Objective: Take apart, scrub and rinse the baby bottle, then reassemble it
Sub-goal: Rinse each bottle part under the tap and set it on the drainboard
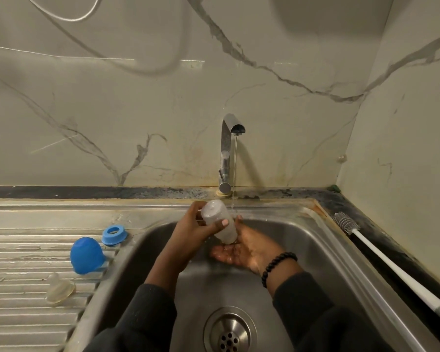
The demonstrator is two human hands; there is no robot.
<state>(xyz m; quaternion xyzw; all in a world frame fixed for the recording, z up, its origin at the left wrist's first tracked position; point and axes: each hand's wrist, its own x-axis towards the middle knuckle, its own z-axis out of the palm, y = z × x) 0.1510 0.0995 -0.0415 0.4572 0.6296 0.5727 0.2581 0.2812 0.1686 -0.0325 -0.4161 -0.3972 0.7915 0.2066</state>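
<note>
The left hand (192,231) held the clear bottle (220,221) over the steel sink (323,247), fingers wrapped round its body and the thumb pressed across the near side. The bottle was tipped mouth-down and to the right, its closed base pointing up and to the far left, its open end resting in or just above the right hand (244,250). That hand lay palm-up and cupped beneath the mouth, fingers spread and wet, gripping nothing; whether the rim actually touched the palm was hard to tell. A black beaded bracelet (277,266) circled the right wrist, and dark sleeves covered both forearms.

A thin stream of water (234,174) ran from the chrome tap (226,151) at the far edge of the sink, falling just to the right of the bottle's upper end and onto the right hand's fingertips.

On the ribbed draining board (23,250) to the left, the other bottle parts lay apart from each other: the blue screw ring (113,234) nearest the basin's far left corner, the blue dome cap (85,255) just nearer and left of it, and the clear teat (59,289) nearer still. A white-handled bottle brush (381,257) lay on the dark counter to the right of the sink, bristles at the far end. The drain (229,331) sat at the near middle of the basin
</note>
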